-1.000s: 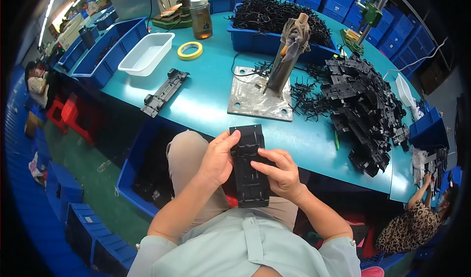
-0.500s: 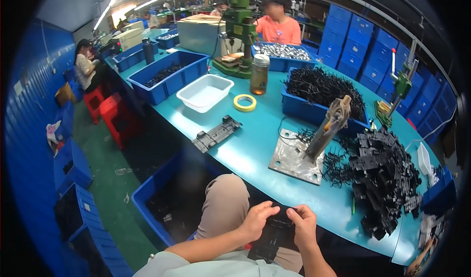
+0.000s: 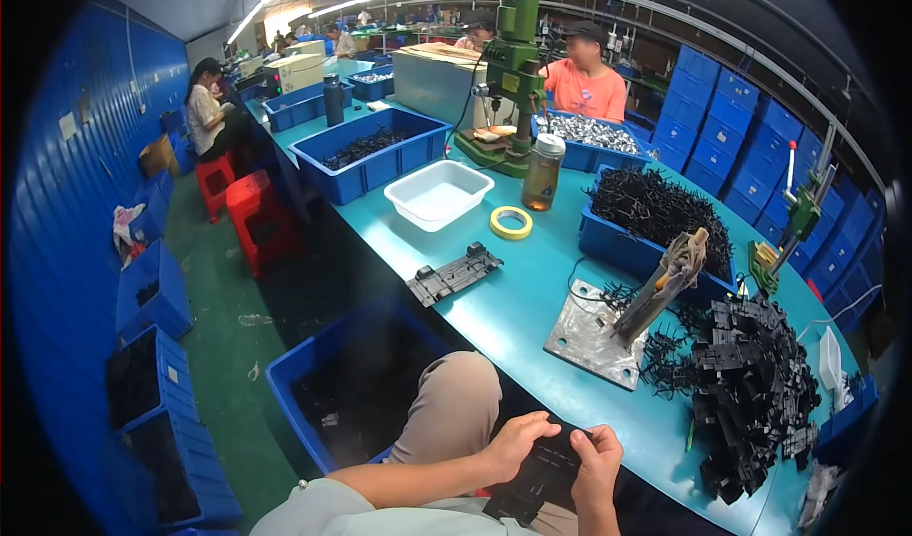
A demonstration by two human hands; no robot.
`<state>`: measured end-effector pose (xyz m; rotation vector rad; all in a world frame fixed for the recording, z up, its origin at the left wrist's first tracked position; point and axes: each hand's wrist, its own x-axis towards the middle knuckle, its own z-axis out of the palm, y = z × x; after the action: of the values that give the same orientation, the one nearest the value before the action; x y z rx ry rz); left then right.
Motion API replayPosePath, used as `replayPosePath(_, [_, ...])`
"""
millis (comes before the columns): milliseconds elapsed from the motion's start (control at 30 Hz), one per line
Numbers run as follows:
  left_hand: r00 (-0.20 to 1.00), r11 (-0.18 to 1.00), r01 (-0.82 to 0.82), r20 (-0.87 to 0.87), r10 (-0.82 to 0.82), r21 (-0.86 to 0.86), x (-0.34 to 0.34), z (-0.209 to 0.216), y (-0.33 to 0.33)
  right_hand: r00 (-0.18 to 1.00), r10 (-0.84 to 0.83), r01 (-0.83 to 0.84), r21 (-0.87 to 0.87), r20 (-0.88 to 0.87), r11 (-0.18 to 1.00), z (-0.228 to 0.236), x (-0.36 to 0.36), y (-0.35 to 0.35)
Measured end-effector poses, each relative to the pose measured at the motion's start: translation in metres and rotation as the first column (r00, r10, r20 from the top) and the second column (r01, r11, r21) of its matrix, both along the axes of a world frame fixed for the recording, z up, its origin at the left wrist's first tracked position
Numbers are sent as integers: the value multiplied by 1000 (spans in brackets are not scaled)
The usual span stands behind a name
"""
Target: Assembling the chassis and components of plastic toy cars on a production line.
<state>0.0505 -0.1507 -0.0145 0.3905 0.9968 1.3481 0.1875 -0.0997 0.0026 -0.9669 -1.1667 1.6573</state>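
Above my lap, my left hand [image 3: 518, 446] and my right hand [image 3: 597, 462] are closed around a black plastic part [image 3: 549, 455] between them. My left fingers and thumb meet near its upper edge. My right thumb and bent fingers grip the opposite side. Dark shade below hides much of the part's outline. Another dark plastic piece [image 3: 516, 505] shows on my lap, close to my shirt. Ahead of my hands, a long black molded plastic part [image 3: 456, 275] lies by the table's edge.
A metal post on a steel plate [image 3: 591, 337] stands beside a heap of black parts [image 3: 750, 384] on the green table. Blue bins [image 3: 370, 170], a white tray [image 3: 439, 194], yellow tape [image 3: 511, 223] and a bottle [image 3: 542, 175] stand beyond. A blue bin [image 3: 304, 432] sits below left.
The whole view has swung, so the table and its things sit farther right and lower. Both hands stay close together at the black plastic part, with slightly shifted fingers.
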Motion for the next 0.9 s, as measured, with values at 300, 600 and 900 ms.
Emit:
replayPosePath(300, [991, 998, -40, -133, 32, -56, 0, 12, -5, 997, -16, 19, 36, -76, 999, -7, -2, -6])
replayPosePath(600, [993, 998, -65, -95, 66, 12, 2, 16, -14, 988, 35, -39, -22, -149, 999, -9, 1, -7])
replayPosePath(900, [997, 981, -70, -1, 71, 180, 15, 22, -23, 999, -48, 50, 94, -23, 994, 2, 10, -19])
